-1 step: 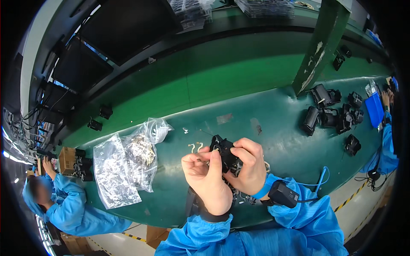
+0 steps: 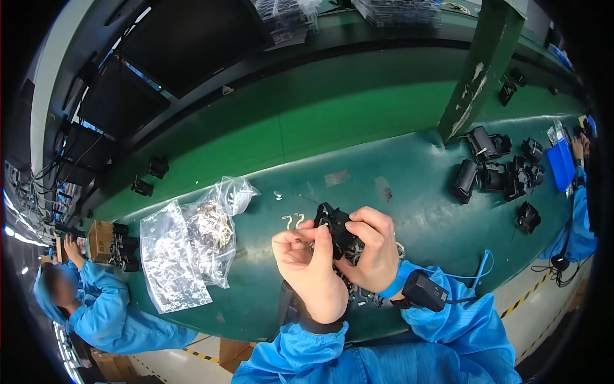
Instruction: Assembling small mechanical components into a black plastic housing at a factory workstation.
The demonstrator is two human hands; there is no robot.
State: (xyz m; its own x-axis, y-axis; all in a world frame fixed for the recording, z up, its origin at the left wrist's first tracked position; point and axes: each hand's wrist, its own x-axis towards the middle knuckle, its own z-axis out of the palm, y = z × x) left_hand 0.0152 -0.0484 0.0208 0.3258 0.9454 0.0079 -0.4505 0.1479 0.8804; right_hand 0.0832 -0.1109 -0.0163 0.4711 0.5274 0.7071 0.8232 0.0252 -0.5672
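I hold a small black plastic part (image 2: pixel 334 225) in front of me with both hands, above the green table (image 2: pixel 409 185). My right hand (image 2: pixel 376 253) wraps around its right side. My left hand (image 2: pixel 308 262) pinches its left edge with thumb and forefinger, and a small pale metal piece shows at the fingertips. More dark parts lie under my hands, mostly hidden. A black device with a blue cable (image 2: pixel 425 291) is strapped on my right wrist.
Two small metal clips (image 2: pixel 293 221) lie just left of the part. Clear plastic bags (image 2: pixel 192 249) holding metal pieces lie further left. Several black parts (image 2: pixel 495 173) sit at the right beside a green post (image 2: pixel 480 64). Blue-sleeved co-workers work at the far left (image 2: pixel 96 307) and far right (image 2: pixel 579 211).
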